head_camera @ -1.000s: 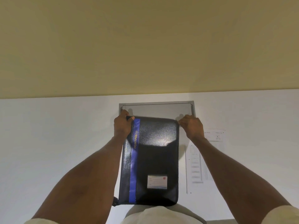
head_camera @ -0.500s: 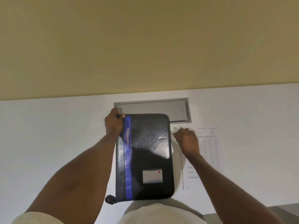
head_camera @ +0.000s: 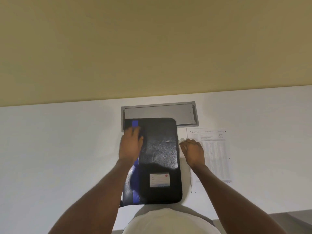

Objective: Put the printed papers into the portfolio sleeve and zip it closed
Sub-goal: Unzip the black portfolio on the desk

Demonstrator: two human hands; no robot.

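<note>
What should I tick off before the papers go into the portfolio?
1. Portfolio flat on the table: ok.
2. Portfolio opened: cannot tell; no gap shows along its edges.
3. Left hand steadying it: ok, rests on top over the blue stripe, though blurred.
4. Papers in reach: ok, flat on the table right of the portfolio, apart from it.
5. Right hand gripping the papers: cannot tell; its fingers curl at their left edge.
</note>
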